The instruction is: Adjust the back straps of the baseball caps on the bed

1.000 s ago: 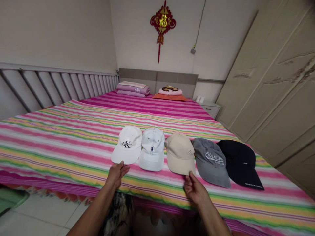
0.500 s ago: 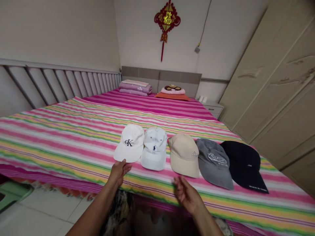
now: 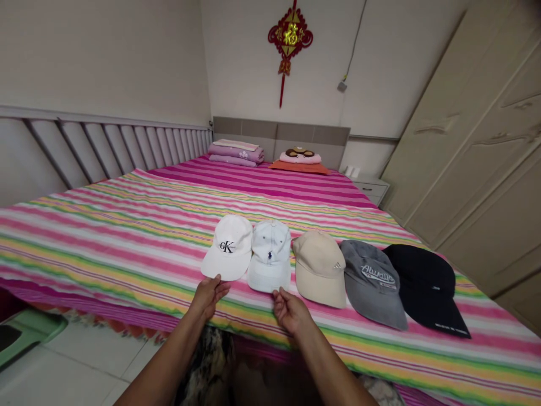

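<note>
My left hand (image 3: 210, 294) is at the front brim edge of a white cap (image 3: 230, 245) with black CK letters, its thumb and forefinger closed on the edge. My right hand (image 3: 291, 310) pinches the brim edge of a pale blue cap (image 3: 270, 256) bearing a small dark emblem. To the right, a beige cap (image 3: 320, 268), a grey cap (image 3: 375, 282) with white lettering and a black cap (image 3: 425, 287) continue the row. All the caps lie with brims toward me; the grey and black ones overlap.
The caps rest on a striped bedsheet (image 3: 127, 237). Folded purple bedding (image 3: 234, 154) and an orange pillow (image 3: 298, 166) lie by the headboard (image 3: 313, 135). A green stool (image 3: 31, 332) stands at lower left; a wardrobe (image 3: 477, 141) rises at right.
My right hand has moved left from below the beige cap to the pale blue cap's brim. My left hand stays at the white cap's brim. The view has shifted slightly.
</note>
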Demonstrator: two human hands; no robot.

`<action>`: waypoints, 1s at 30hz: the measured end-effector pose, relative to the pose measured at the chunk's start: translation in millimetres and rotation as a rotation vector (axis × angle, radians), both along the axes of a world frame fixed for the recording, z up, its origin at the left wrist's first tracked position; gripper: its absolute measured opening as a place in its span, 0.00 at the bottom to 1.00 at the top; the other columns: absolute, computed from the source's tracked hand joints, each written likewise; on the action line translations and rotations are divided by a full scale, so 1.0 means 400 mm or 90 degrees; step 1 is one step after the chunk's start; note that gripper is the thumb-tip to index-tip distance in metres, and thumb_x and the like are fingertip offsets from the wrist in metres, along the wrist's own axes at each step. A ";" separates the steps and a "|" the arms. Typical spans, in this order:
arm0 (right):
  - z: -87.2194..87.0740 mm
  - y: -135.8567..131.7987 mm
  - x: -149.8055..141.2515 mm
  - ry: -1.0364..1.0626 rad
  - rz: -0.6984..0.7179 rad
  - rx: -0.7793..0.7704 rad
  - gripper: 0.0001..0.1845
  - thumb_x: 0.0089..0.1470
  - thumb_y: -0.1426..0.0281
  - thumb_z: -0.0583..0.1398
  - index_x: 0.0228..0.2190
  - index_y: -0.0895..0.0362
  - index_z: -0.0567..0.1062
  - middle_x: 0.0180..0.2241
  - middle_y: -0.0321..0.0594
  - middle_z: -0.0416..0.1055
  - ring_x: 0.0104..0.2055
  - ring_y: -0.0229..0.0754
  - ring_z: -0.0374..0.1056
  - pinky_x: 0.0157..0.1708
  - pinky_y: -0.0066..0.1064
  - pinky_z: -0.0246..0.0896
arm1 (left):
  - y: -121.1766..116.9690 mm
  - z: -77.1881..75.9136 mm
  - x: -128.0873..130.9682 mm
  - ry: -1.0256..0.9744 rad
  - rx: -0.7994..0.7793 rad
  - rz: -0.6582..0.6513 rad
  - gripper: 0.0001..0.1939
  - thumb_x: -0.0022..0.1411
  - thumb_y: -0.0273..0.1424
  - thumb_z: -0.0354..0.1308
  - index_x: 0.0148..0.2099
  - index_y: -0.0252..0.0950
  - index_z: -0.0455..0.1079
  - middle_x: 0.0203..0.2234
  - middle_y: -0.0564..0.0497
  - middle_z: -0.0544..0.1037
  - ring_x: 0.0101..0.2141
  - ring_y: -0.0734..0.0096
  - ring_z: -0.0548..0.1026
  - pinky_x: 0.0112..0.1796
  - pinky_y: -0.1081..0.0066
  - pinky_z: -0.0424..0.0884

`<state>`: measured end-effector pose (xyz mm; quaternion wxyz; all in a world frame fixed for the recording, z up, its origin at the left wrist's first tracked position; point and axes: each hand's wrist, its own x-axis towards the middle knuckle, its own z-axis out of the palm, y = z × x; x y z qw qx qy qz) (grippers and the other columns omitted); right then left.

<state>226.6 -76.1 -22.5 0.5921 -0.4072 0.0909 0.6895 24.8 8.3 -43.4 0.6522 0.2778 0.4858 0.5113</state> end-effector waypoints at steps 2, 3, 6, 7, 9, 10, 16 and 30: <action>-0.005 -0.008 0.004 -0.003 -0.020 -0.002 0.10 0.56 0.75 0.53 0.24 0.63 0.66 0.19 0.29 0.65 0.14 0.25 0.59 0.11 0.16 0.55 | 0.000 0.002 0.002 0.006 -0.003 -0.013 0.02 0.54 0.23 0.54 0.31 0.31 0.63 0.18 0.50 0.74 0.19 0.74 0.74 0.24 0.75 0.71; -0.006 -0.012 0.006 -0.006 -0.028 -0.002 0.10 0.56 0.75 0.53 0.24 0.63 0.66 0.19 0.29 0.65 0.14 0.25 0.59 0.11 0.16 0.55 | 0.000 0.003 0.004 0.009 -0.004 -0.020 0.02 0.54 0.24 0.55 0.31 0.30 0.63 0.17 0.50 0.74 0.19 0.74 0.74 0.23 0.75 0.71; -0.005 -0.022 0.012 -0.019 -0.051 0.001 0.11 0.57 0.75 0.52 0.23 0.63 0.65 0.17 0.30 0.66 0.13 0.25 0.59 0.10 0.15 0.55 | -0.002 0.007 0.010 0.020 -0.002 -0.034 0.03 0.53 0.24 0.56 0.30 0.30 0.63 0.16 0.51 0.73 0.18 0.74 0.73 0.22 0.76 0.70; -0.004 -0.025 0.013 -0.025 -0.057 0.003 0.11 0.57 0.75 0.51 0.23 0.63 0.65 0.16 0.31 0.66 0.12 0.26 0.59 0.10 0.14 0.55 | -0.004 0.008 0.011 0.024 -0.001 -0.036 0.04 0.53 0.24 0.55 0.29 0.30 0.63 0.16 0.51 0.73 0.18 0.74 0.73 0.21 0.77 0.70; -0.003 -0.033 0.013 -0.038 -0.066 0.011 0.12 0.57 0.76 0.51 0.22 0.62 0.64 0.15 0.33 0.67 0.12 0.26 0.60 0.11 0.13 0.56 | -0.009 0.011 0.013 0.031 0.002 -0.040 0.04 0.54 0.24 0.55 0.28 0.30 0.63 0.15 0.50 0.73 0.17 0.74 0.73 0.20 0.77 0.70; -0.002 -0.037 0.012 -0.044 -0.067 0.016 0.12 0.57 0.76 0.51 0.22 0.62 0.64 0.15 0.35 0.67 0.12 0.26 0.61 0.12 0.13 0.57 | -0.013 0.012 0.013 0.033 0.003 -0.042 0.05 0.54 0.24 0.55 0.27 0.30 0.63 0.15 0.49 0.73 0.17 0.74 0.73 0.21 0.77 0.70; -0.007 -0.049 0.015 -0.076 -0.034 0.040 0.11 0.56 0.75 0.53 0.22 0.62 0.65 0.14 0.38 0.68 0.12 0.28 0.62 0.12 0.15 0.58 | -0.034 0.011 0.014 0.043 -0.001 -0.030 0.06 0.52 0.24 0.57 0.26 0.30 0.63 0.16 0.49 0.74 0.17 0.75 0.72 0.21 0.77 0.71; -0.081 -0.188 0.001 -0.304 0.061 0.115 0.16 0.36 0.65 0.66 0.23 0.61 0.67 0.13 0.34 0.67 0.11 0.28 0.57 0.09 0.16 0.45 | -0.160 -0.039 0.029 0.176 0.049 -0.125 0.08 0.46 0.32 0.59 0.27 0.32 0.66 0.19 0.51 0.74 0.18 0.75 0.70 0.20 0.76 0.65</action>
